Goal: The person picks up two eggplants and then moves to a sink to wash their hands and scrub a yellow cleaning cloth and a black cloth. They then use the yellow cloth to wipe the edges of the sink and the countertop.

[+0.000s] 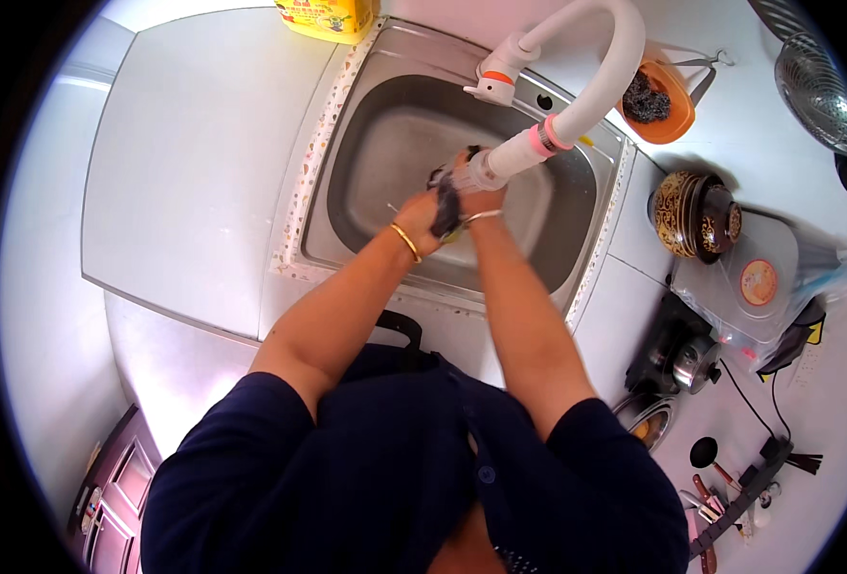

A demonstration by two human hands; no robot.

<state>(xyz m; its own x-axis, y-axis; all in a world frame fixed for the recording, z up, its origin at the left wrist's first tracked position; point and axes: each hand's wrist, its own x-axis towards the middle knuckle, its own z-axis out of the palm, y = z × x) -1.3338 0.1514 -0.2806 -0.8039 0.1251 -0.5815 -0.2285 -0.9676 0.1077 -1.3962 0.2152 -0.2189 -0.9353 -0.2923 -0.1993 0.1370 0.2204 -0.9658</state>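
Note:
Over the steel sink, my two hands are close together beneath the spray head of the tap. My left hand, with a gold bangle at the wrist, is closed on a dark, limp cloth. My right hand, wearing a pale bracelet, grips the same cloth from the other side. The spray head hides part of my right hand's fingers. Dark bits of the cloth show beyond the fingers, and something yellowish peeks out under it near the wrists.
A thick white tap hose arches in from the back right. At the back left stands a yellow container. An orange holder with a dark scourer hangs on the right, near a brown patterned pot and a lidded plastic box.

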